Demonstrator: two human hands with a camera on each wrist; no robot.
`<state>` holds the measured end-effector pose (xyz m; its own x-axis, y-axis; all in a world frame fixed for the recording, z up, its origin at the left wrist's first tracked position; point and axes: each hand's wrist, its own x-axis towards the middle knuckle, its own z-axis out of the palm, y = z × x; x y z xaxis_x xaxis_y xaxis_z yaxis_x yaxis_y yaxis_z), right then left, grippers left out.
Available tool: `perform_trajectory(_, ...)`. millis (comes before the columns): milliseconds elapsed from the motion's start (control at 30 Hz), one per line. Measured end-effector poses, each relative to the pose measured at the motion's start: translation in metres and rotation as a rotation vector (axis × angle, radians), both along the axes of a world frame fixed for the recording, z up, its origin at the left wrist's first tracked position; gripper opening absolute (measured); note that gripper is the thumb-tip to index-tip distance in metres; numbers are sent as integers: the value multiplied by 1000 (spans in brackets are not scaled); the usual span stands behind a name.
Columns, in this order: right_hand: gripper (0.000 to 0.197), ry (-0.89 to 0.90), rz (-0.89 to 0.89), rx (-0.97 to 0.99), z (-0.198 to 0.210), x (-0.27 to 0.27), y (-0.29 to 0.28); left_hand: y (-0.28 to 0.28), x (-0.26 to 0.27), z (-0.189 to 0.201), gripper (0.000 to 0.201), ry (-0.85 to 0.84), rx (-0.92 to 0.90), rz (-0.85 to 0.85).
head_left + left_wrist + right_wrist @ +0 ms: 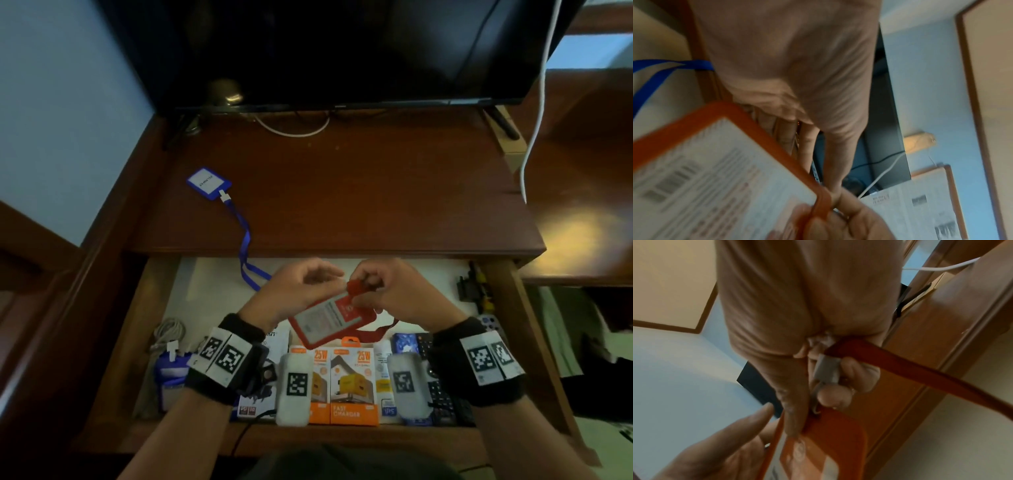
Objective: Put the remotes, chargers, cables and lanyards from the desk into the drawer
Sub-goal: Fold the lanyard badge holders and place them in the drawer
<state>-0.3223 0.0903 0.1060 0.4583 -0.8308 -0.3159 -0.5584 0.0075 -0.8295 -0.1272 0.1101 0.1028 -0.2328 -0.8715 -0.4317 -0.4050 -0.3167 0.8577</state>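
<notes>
Both hands are over the open drawer (507, 308), holding a red lanyard with its badge holder (325, 320). My right hand (366, 286) pinches the grey clip (826, 368) and the red strap (920, 369) at the top of the holder. My left hand (322, 279) grips the holder's upper edge (715, 170), fingers curled behind it. A blue lanyard's badge (209, 183) lies on the desk at the left. Its strap (245, 246) hangs over the desk edge into the drawer.
In the drawer lie orange charger boxes (352, 383), a black remote (442, 394), a coiled grey cable (168, 332), another blue badge holder (168, 373) and dark tools (474, 287) at the back right. A TV (342, 51) stands at the desk's back, and a white cable (537, 120) hangs at the right.
</notes>
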Motion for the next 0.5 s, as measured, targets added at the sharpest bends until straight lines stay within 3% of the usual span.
perform_trajectory(100, 10, -59, -13, -25, 0, 7, -2, -1, -6, 3, 23, -72, -23, -120)
perform_trajectory(300, 13, -101, -73, -72, -8, 5, -1, -2, -3, 5, 13, -110, -1, -139)
perform_trajectory(500, 13, -281, -108, -126, -8, 2, 2, 5, -6, 0, 24, 83, 145, -122)
